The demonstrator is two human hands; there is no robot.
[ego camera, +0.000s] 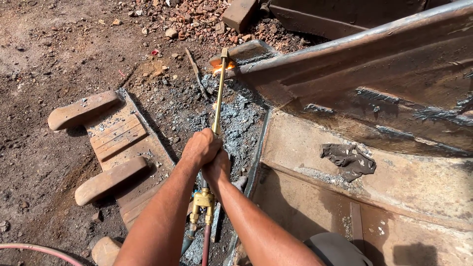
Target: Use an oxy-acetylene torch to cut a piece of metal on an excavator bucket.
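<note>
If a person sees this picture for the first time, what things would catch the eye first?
First comes the orange flame near the top centre, where the tip of a long brass torch meets the edge of a big rusty steel piece. Next, the left hand and right hand grip the torch together at the centre. A dark rag lies on the steel at right.

Bare brown dirt ground [44, 59] carries everything, with a patch of grey ash and slag [236, 123] at its centre. A rusty steel plate [394, 182] lies near right with a dark rag [349, 160] on it. Broken brick rubble [197, 19] lies far, a wooden block frame [111, 143] left, and a red hose [34, 249] near left.
</note>
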